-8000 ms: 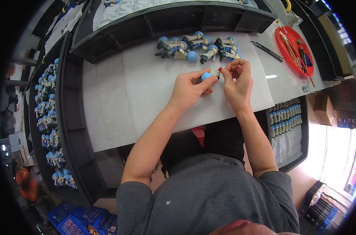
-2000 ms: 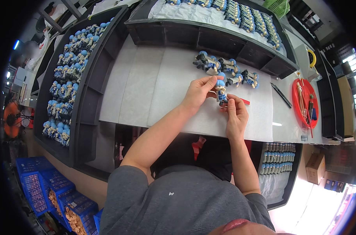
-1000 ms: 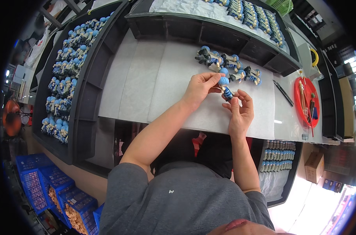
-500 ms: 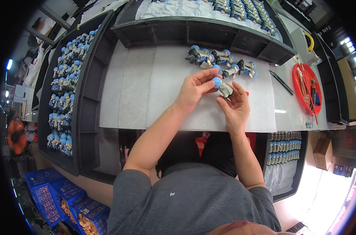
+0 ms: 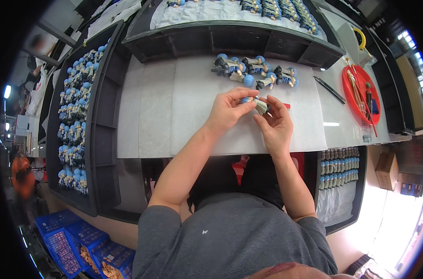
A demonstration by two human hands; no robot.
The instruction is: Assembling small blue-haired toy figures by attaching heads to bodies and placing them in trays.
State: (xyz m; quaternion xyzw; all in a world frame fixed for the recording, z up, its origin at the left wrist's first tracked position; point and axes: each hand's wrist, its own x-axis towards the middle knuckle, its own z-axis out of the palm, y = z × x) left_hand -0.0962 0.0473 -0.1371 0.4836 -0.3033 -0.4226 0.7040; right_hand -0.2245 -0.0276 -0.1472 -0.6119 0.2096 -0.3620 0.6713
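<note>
A figure (image 5: 261, 108) is held above the tabletop (image 5: 333, 114), between the left hand (image 5: 226, 111) and the right hand (image 5: 279, 130).
The left grip is clamped on the figure's blue-haired head end, thumb opposite fingers; the right grip curls about its dark feet, though whether it pinches them I cannot tell. A red piece (image 5: 287, 106) lies just beside the right grip's fingers. Beyond both grips, near, lie other figures (image 5: 266, 81); past them stands the far bin (image 5: 230, 42). Right of the grips are a black pen (image 5: 330, 89) and, farther out, a red tray (image 5: 346, 90) holding brushes (image 5: 355, 90). Well left stands another bin (image 5: 102, 139) of figures.
</note>
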